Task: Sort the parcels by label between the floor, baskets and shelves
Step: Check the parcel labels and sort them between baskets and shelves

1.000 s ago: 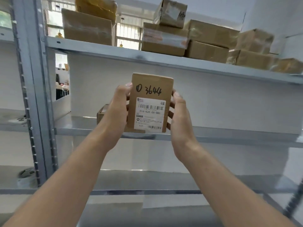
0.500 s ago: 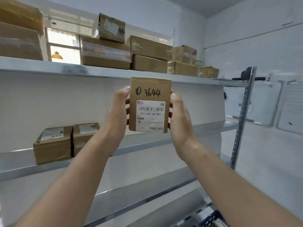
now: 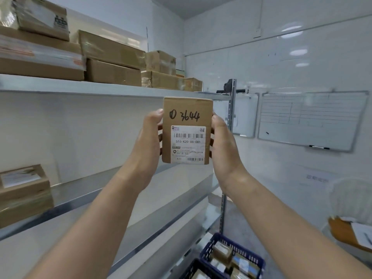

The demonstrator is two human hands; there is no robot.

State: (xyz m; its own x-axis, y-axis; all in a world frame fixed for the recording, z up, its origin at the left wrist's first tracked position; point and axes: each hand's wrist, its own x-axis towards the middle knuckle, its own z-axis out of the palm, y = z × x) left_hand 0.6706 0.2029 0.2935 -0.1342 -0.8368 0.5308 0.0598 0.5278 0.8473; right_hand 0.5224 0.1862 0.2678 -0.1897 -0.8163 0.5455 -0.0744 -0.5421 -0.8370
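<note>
While both hands are up in front of the rack, the parcel (image 3: 187,117) sits upright between them. The left hand (image 3: 150,137) is wrapped round its left edge and the right hand (image 3: 222,141) round its right edge, with the fingers curled behind it. So it's held in the air, clear of the shelves.

The parcel's front faces the camera. It has "3644" handwritten in black marker near the top, and a white label (image 3: 188,144) below that reads 516-K20-00-081 under a barcode.

Behind the parcel, the top shelf (image 3: 100,90) runs just above the parcel's top edge. It carries a row of brown boxes (image 3: 112,57), some stacked, up and to the left of the parcel. Down-left of the parcel, the middle shelf (image 3: 96,192) has one more box (image 3: 22,194) at the far left edge of view.

Right of the parcel, a whiteboard (image 3: 310,119) with a ruled grid hangs on the wall. Well below the parcel and slightly right, a blue basket (image 3: 246,251) holds several small packages.
</note>
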